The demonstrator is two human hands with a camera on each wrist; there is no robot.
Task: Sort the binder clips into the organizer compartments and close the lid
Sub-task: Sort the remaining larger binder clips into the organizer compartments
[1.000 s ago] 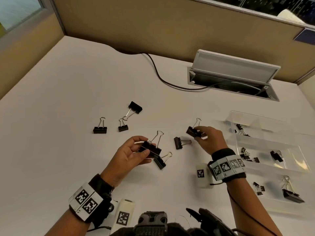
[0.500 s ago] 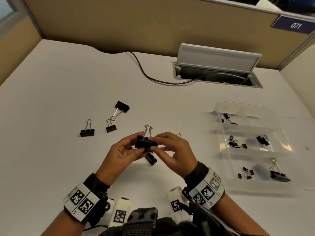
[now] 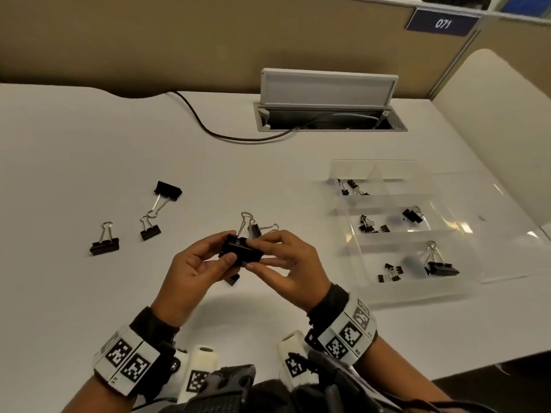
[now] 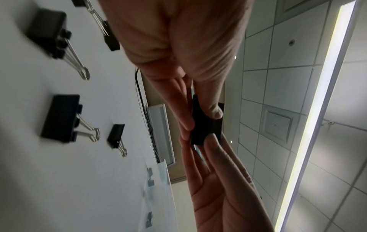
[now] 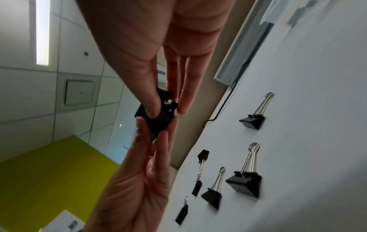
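A large black binder clip (image 3: 241,251) is pinched between both hands above the white table, its wire handles pointing up. My left hand (image 3: 228,247) grips its left end and my right hand (image 3: 253,253) its right end; the wrist views show the same clip (image 4: 206,125) (image 5: 157,119). Several loose clips lie on the table: one at far left (image 3: 104,244), two hooked together (image 3: 150,231), one behind the hands (image 3: 255,231), one under them (image 3: 232,280). The clear organizer (image 3: 402,234) stands at right, its lid (image 3: 492,219) open flat, with clips in its compartments.
A cable box with a raised flap (image 3: 328,93) sits at the back, and a black cable (image 3: 208,126) runs from it across the table. A partition wall closes the far side. The table's edge (image 3: 447,362) runs near my right wrist.
My right hand, which was pinching a smaller clip further right, has come over to the left hand. Both hands now hold the large clip. The head view has turned right.
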